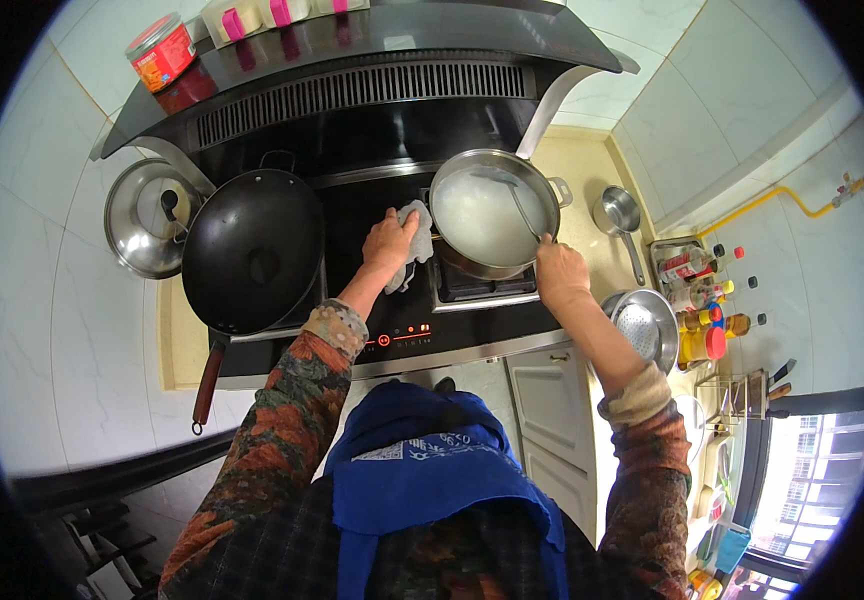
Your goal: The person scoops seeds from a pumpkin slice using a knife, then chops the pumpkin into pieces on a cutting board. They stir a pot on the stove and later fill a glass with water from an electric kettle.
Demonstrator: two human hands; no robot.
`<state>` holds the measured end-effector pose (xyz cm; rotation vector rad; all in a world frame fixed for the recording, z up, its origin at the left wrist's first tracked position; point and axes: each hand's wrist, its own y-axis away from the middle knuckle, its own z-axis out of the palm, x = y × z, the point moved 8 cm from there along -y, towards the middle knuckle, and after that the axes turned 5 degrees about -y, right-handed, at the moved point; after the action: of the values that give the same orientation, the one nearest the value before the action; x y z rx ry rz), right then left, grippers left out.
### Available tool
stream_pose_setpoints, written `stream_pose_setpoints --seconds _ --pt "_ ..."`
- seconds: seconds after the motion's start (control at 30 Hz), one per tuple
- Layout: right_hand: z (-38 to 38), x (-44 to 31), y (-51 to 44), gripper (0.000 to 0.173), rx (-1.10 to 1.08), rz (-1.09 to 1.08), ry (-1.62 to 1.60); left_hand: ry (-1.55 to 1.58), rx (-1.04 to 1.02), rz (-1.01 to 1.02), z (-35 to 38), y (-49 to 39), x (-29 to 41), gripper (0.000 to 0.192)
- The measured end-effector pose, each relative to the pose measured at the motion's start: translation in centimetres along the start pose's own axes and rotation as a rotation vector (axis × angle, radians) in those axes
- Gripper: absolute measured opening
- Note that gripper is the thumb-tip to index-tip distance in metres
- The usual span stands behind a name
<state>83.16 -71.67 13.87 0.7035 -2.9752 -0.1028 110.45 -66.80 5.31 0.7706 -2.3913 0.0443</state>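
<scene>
A stainless steel pot (477, 266) stands on the right burner of the black stove, filled with a whitish, cloudy liquid (469, 210). My left hand (388, 238) grips a grey cloth (421, 232) against the pot's left side, where the pot's handle is mostly covered. My right hand (563, 270) is closed around the handle of a ladle or similar utensil (526, 210) at the pot's right front rim. The utensil's far end dips into the liquid, so its shape is partly hidden.
A black wok (252, 247) sits on the left burner, its wooden handle (209, 386) jutting forward. Behind it leans a steel lid (148, 240). On the right counter are a small saucepan (618, 211), a metal colander (638, 330) and several bottles (694, 296). The range hood (372, 97) overhangs the back.
</scene>
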Motion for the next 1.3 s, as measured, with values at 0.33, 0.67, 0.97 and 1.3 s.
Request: stream_pose_setpoints --seconds 0.33,0.67,0.97,1.3 --pt "-1.6 -5.6 -3.4 0.021 -0.326 -0.229 0.002 -0.005 -0.021 -0.011 0.0 -0.1 -0.1 0.066" --pt "-3.7 -8.0 0.6 0.020 -0.449 -0.376 -0.141 -0.005 -0.015 -0.003 -0.2 0.2 0.0 0.067" --pt "-5.7 -5.5 4.0 0.021 -0.585 -0.317 -0.243 0.006 -0.100 -0.032 0.1 0.0 -0.2 0.072" --pt "-7.2 -1.6 4.4 0.024 -0.704 -0.217 -0.024 -0.027 0.009 0.031 -0.5 0.1 0.1 0.064"
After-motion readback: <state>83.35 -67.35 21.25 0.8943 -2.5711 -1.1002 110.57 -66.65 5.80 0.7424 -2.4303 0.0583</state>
